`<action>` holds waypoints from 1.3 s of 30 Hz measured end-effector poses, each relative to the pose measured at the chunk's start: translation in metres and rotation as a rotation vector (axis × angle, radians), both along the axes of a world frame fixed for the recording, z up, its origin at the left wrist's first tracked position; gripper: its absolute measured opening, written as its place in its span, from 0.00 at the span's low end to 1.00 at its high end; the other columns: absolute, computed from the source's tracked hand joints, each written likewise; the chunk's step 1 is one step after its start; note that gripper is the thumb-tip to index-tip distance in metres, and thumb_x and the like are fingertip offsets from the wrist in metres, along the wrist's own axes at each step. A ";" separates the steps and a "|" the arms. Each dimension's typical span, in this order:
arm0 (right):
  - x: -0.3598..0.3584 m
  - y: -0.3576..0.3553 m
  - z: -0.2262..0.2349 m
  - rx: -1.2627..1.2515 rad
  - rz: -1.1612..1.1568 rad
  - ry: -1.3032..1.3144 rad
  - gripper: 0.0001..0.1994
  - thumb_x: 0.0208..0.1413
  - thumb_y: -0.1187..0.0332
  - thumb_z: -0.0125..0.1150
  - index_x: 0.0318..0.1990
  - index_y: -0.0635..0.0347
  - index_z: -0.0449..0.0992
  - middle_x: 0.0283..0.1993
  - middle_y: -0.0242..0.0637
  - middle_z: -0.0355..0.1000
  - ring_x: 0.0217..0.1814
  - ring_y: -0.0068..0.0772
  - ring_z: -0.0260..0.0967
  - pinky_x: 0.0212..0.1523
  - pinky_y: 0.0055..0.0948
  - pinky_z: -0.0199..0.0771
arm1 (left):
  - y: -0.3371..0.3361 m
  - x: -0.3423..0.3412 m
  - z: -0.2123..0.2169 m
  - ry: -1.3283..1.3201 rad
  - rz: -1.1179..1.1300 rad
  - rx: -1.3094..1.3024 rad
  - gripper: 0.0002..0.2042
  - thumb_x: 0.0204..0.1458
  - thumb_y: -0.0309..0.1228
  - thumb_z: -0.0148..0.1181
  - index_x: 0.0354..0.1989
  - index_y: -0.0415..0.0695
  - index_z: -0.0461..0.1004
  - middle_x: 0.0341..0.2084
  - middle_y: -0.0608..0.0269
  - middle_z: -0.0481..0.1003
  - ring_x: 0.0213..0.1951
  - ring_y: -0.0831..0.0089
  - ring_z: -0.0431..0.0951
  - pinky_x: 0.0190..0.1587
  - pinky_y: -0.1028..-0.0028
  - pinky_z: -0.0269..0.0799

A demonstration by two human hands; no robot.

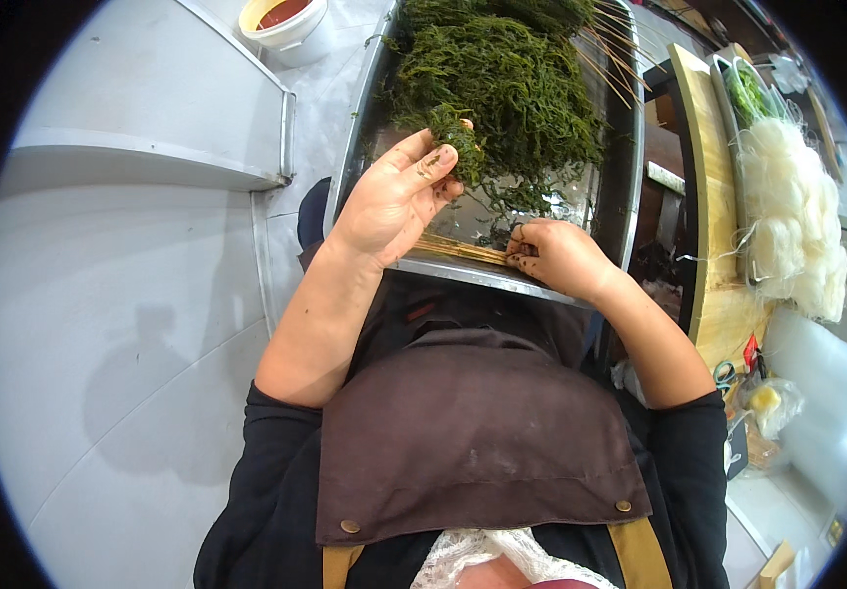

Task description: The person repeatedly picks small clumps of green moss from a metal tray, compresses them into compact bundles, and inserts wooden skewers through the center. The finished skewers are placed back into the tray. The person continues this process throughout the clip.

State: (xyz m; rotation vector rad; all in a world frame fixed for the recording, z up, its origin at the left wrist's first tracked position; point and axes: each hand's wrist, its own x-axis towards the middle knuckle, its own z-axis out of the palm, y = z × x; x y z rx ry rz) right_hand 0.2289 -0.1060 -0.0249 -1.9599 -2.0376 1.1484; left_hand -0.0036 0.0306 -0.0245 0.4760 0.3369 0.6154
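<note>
My left hand (391, 203) is raised over the tray, its thumb and fingers closed around a small clump of wet green seaweed (457, 137). Low at the tray's near side, my right hand (563, 257) has its fingers curled and pinched at the right end of some thin bamboo skewers (461, 248). These skewers lie along the near wall of the metal tray (502, 282). A large heap of the same seaweed (502, 83) fills the far part of the tray, with loose strands and wet patches in front of it.
More skewers (612, 54) stick out at the tray's far right. A wooden-edged table (713, 196) on the right carries bundles of white noodles (787, 206), with scissors (725, 375) nearby. Far left stands a white bucket (298, 44) with reddish contents. A pale partition (139, 108) fills the left.
</note>
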 end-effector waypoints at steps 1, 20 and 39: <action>0.000 0.000 0.000 -0.003 -0.036 0.041 0.10 0.56 0.65 0.68 0.41 0.59 0.81 0.38 0.44 0.79 0.45 0.47 0.79 0.48 0.41 0.79 | 0.001 -0.002 0.001 -0.006 0.007 0.018 0.16 0.68 0.26 0.55 0.63 0.39 0.70 0.47 0.67 0.79 0.44 0.78 0.79 0.51 0.73 0.76; -0.014 -0.031 0.055 0.053 -0.652 0.317 0.11 0.68 0.64 0.62 0.46 0.65 0.78 0.23 0.35 0.69 0.25 0.22 0.64 0.29 0.28 0.69 | 0.004 -0.006 0.014 0.076 0.349 0.105 0.11 0.67 0.26 0.57 0.57 0.45 0.72 0.44 0.70 0.79 0.45 0.77 0.79 0.51 0.71 0.76; -0.023 -0.041 0.087 0.179 -0.667 0.482 0.10 0.70 0.71 0.59 0.54 0.63 0.78 0.27 0.26 0.69 0.29 0.14 0.65 0.32 0.19 0.68 | -0.006 0.005 0.022 0.105 0.362 0.139 0.12 0.67 0.29 0.59 0.57 0.46 0.73 0.45 0.71 0.77 0.46 0.78 0.75 0.52 0.71 0.73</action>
